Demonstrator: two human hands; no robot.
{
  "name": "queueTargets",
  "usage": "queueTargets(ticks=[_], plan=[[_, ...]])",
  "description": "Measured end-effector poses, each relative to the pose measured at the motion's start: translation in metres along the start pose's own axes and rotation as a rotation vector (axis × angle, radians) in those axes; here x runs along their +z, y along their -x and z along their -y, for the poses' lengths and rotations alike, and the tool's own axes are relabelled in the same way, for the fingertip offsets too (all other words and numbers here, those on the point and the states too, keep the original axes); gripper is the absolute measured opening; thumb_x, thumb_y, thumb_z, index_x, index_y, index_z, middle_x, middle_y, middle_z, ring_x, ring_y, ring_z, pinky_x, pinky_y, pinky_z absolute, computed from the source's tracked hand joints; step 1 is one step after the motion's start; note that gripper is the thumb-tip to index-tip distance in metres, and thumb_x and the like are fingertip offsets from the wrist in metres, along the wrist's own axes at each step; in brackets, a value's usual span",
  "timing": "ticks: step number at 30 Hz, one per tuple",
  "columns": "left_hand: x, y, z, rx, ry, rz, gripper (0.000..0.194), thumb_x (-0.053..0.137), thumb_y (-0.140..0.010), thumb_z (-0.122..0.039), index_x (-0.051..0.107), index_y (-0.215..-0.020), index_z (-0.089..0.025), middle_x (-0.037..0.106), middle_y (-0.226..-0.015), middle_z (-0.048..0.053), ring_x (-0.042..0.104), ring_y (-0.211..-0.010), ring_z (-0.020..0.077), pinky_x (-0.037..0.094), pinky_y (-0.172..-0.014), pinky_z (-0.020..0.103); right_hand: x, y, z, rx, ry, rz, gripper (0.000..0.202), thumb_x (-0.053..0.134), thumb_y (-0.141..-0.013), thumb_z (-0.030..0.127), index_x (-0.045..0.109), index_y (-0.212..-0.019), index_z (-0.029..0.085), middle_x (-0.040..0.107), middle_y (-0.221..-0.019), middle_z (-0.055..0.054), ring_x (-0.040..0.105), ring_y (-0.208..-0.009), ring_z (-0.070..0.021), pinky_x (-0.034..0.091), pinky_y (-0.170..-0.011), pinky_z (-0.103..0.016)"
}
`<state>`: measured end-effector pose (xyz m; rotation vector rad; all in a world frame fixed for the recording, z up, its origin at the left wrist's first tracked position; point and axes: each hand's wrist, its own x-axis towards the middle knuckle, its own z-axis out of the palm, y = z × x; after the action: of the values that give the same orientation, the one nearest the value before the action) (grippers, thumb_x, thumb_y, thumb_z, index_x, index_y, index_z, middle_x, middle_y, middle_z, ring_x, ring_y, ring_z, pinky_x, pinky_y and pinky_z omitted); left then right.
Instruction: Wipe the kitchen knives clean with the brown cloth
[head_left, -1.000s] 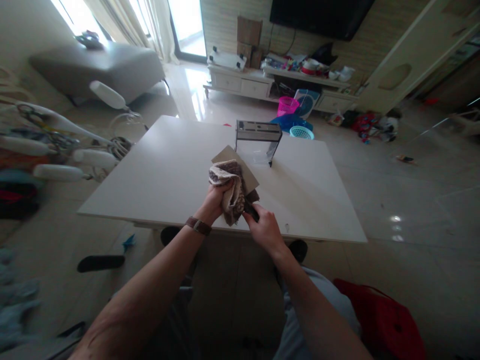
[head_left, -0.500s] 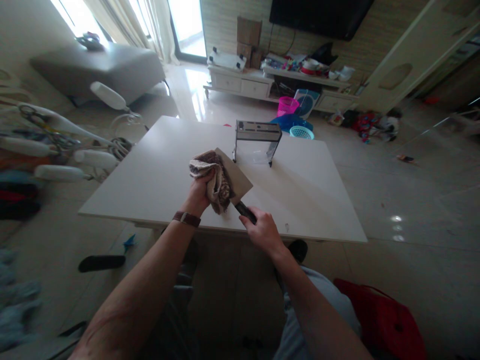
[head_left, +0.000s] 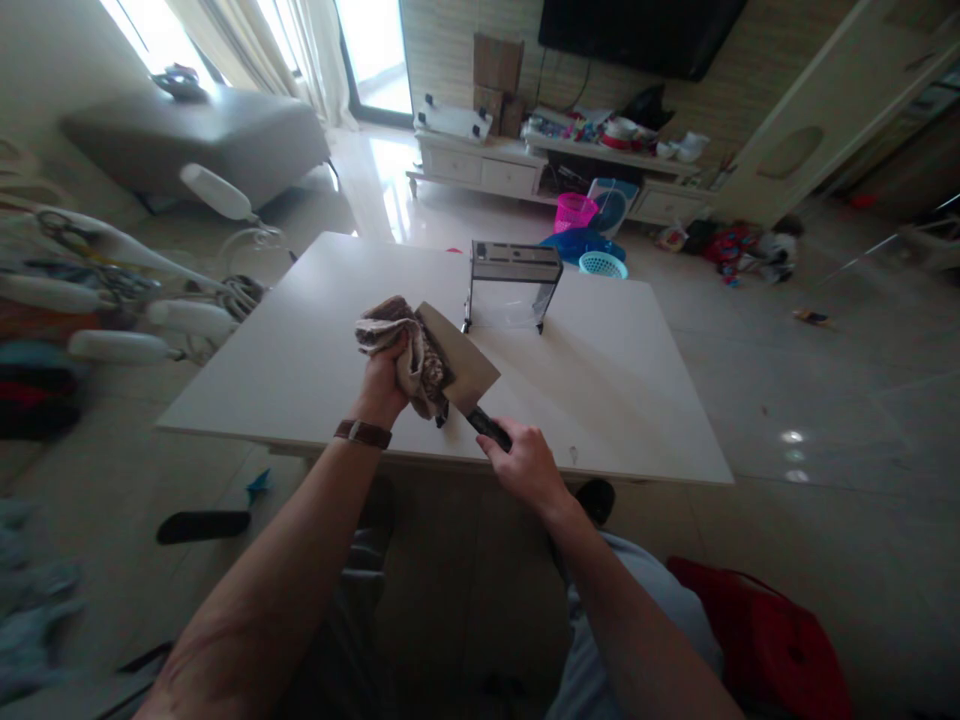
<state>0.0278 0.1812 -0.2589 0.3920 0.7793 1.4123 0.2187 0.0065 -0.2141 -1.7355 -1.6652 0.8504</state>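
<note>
My right hand [head_left: 529, 465] is closed round the black handle of a cleaver [head_left: 463, 358], whose broad blade points up and to the left above the table. My left hand [head_left: 384, 385] grips a bunched brown and cream cloth [head_left: 412, 355]. The cloth lies along the blade's left edge; whether it touches the metal there I cannot tell. Its folds hide most of my left fingers. Past the blade stands a knife block [head_left: 516, 265] with a dark slotted top and clear sides.
Both hands are over a white table [head_left: 615, 390]. Beyond it are a pink basket [head_left: 576, 212], a light blue basket [head_left: 603, 264] and a low white cabinet [head_left: 465, 165]. A lamp with white shades [head_left: 217, 192] lies left; a red bag [head_left: 780, 640] is at lower right.
My left hand has shifted left with the cloth, baring more of the cleaver's blade. The blade has turned slightly, while my right hand has hardly moved.
</note>
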Motion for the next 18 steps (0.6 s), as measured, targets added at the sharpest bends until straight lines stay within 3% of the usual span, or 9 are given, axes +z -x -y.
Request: queueTargets(ticks=[4, 11, 18], plan=[[0.003, 0.002, -0.005, 0.007, 0.012, -0.013, 0.016, 0.079, -0.086, -0.023, 0.077, -0.102, -0.022, 0.079, -0.089, 0.003, 0.075, -0.087, 0.0190, 0.064, -0.089, 0.033, -0.001, 0.001, 0.002, 0.021, 0.031, 0.004, 0.023, 0.068, -0.094, 0.032, 0.080, -0.109, 0.019, 0.081, -0.099, -0.011, 0.075, -0.090, -0.0253, 0.051, -0.078, -0.032], [-0.002, -0.003, -0.011, 0.032, 0.017, -0.018, 0.003, 0.076, -0.087, -0.023, 0.074, -0.088, -0.022, 0.079, -0.092, 0.003, 0.076, -0.099, 0.0222, 0.064, -0.094, 0.036, 0.000, 0.002, 0.000, -0.004, 0.026, 0.002, 0.022, 0.068, -0.093, 0.030, 0.080, -0.109, 0.020, 0.081, -0.097, -0.010, 0.074, -0.087, -0.0240, 0.051, -0.076, -0.031], [-0.002, -0.002, -0.015, 0.007, 0.071, 0.007, 0.013, 0.073, -0.089, -0.027, 0.076, -0.101, -0.022, 0.080, -0.096, 0.004, 0.076, -0.105, 0.0243, 0.063, -0.098, 0.039, 0.000, 0.003, -0.002, -0.058, 0.033, -0.051, 0.019, 0.069, -0.092, 0.029, 0.079, -0.104, 0.020, 0.081, -0.093, -0.009, 0.073, -0.083, -0.0230, 0.050, -0.076, -0.031]])
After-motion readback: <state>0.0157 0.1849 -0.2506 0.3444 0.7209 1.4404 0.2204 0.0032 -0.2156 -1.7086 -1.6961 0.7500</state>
